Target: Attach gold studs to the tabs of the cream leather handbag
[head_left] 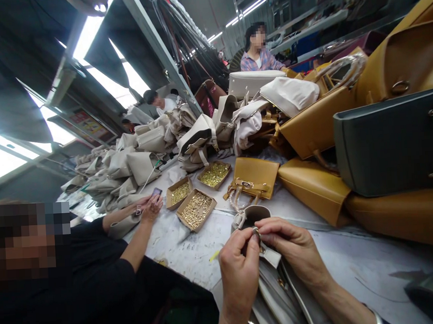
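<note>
My left hand (240,267) and my right hand (297,247) meet fingertip to fingertip, both closed in a pinch. Between them is a small rounded metal fitting (255,231) on a light strap tab (271,257); its exact shape is partly covered by my fingers. Below the hands lies a light grey-beige handbag (278,299), its long folds and edges running towards me. Just behind my fingertips, a curved flap of the same pale material (257,213) stands up.
Shallow cardboard boxes of gold metal parts (196,209) stand left of centre. A mustard handbag (257,174) lies beyond my hands. Mustard bags and a dark green bag (386,143) crowd the right; beige bags (140,166) pile behind. At left, a co-worker's hands (151,207) hold a phone.
</note>
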A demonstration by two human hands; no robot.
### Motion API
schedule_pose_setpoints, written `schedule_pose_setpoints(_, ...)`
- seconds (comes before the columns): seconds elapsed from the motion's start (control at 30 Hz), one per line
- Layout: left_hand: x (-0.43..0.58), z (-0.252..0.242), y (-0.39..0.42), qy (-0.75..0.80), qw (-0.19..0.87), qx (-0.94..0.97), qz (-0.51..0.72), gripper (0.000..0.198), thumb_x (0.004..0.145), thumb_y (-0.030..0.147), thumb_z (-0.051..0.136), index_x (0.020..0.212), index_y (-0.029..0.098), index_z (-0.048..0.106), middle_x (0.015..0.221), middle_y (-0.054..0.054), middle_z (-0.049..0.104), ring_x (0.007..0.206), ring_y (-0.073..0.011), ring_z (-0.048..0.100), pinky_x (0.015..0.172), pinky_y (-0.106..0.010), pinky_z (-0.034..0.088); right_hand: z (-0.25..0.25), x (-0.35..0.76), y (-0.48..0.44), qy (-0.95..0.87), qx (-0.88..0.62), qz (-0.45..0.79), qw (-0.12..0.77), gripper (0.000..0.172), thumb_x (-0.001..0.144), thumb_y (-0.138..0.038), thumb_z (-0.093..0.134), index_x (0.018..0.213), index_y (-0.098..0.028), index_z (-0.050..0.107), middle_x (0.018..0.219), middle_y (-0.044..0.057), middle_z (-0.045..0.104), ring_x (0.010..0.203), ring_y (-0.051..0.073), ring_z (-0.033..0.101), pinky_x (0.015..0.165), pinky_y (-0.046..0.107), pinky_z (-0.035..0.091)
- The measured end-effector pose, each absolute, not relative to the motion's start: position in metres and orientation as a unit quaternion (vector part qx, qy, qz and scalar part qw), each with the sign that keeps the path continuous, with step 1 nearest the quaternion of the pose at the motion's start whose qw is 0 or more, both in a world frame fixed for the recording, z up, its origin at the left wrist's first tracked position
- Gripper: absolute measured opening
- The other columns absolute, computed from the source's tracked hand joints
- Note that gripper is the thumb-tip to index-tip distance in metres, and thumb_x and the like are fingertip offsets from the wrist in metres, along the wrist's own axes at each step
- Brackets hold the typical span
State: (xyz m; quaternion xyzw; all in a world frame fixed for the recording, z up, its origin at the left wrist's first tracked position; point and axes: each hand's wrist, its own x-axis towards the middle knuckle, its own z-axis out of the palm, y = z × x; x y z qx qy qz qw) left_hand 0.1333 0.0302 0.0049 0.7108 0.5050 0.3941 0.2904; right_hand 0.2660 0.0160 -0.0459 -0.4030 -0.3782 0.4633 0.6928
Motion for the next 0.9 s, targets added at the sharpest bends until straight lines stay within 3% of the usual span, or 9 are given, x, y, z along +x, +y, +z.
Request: schedule_pose_setpoints(0.9,0.1321,-0.002,0.03,0.483,0.248,0.741,0.396,0.02,0.095,0.019,0.059,0.101,0.023,0.078,0.095,-0.004,0.078,0.087,-0.0187,0.073,0.079,-0.027,0.059,-0.0455,0.2678,0.0162,-0.371,-0.402,0.477,0.688,0.006,0.081,-0.032,0.083,0.082,-0.026,0.082,0.1,0.005,0.078,0.1,0.023,0.07,0.094,0.035,0.055)
